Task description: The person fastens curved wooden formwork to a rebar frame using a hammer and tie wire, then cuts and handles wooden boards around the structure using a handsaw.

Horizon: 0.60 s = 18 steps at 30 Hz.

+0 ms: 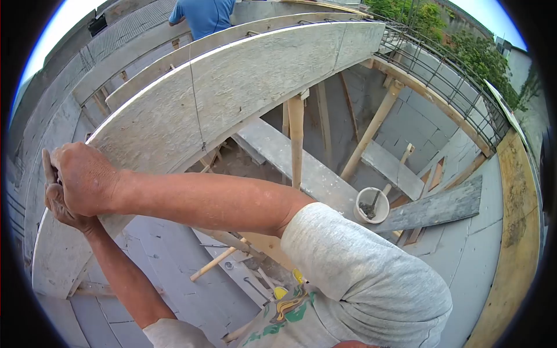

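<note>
Both of my hands are together at the left, over the top edge of a long, pale, rough formwork board (232,81). My right hand (84,177) is closed in a fist, knuckles toward me, its arm stretched across the view. Just below and touching it, my left hand (65,206) is also closed, with its fingers curled. Whatever lies between the hands is hidden by the fingers. A thin wire (196,104) runs down the face of the board to its lower edge.
Wooden props (296,139) stand below the board. A white bucket (372,206) with grey mortar and a tool sits by planks (432,206). Steel rebar (447,72) lines the far right wall. A person in a blue shirt (203,16) is behind the formwork. A hammer (255,287) lies below.
</note>
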Each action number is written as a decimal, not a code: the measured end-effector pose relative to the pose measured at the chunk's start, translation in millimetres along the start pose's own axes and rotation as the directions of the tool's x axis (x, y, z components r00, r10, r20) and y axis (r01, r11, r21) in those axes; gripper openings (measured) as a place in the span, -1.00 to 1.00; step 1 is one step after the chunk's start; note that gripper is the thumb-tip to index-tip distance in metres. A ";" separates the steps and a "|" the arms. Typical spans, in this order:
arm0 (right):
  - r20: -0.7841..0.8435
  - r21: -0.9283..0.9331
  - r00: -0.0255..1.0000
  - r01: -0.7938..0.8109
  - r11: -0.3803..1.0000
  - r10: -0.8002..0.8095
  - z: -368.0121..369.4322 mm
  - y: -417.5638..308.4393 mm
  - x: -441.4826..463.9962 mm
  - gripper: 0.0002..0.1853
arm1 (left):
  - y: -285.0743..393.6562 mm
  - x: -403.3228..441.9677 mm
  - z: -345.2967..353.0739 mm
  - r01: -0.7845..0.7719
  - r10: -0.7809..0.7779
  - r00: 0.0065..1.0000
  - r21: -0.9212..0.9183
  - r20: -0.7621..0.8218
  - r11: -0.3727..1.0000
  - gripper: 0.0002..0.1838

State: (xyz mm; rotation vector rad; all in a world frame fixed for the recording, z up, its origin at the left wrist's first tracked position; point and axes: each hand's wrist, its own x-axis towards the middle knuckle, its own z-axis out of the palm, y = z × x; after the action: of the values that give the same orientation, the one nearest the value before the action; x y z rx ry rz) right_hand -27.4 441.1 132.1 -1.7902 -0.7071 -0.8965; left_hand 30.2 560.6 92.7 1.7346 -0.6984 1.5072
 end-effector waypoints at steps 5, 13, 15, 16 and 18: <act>0.078 0.099 0.997 -0.021 0.995 0.014 3.3 -0.9 0.2 -0.81 | -13.0 -4.1 -3.5 -0.058 0.060 0.994 0.018 -0.090 0.998 -0.31; 0.115 0.116 0.991 0.050 0.992 -0.063 -15.1 -3.7 -16.7 -0.74 | -1.2 5.1 -3.6 -0.232 0.236 0.972 0.106 -0.023 0.967 -0.30; 0.118 0.011 0.993 0.032 0.999 -0.033 -16.8 -9.8 -20.9 -0.76 | -0.1 5.1 -3.2 -0.284 0.289 0.957 0.114 -0.024 0.952 -0.32; 0.079 -0.026 0.997 0.029 0.999 -0.027 -16.2 -9.8 -24.9 -0.78 | -3.5 5.5 -4.3 -0.320 0.324 0.946 0.113 -0.016 0.941 -0.33; 0.001 -0.098 1.000 0.019 0.995 -0.019 -13.5 -6.2 -37.2 -0.81 | -4.5 6.5 -5.5 -0.362 0.365 0.931 0.101 -0.020 0.927 -0.37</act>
State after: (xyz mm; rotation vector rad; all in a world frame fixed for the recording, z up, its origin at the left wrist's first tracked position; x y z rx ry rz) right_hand -56.7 428.2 107.9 -1.8722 -0.6914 -0.9582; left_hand 31.6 568.1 98.6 1.7056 -0.9849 1.8453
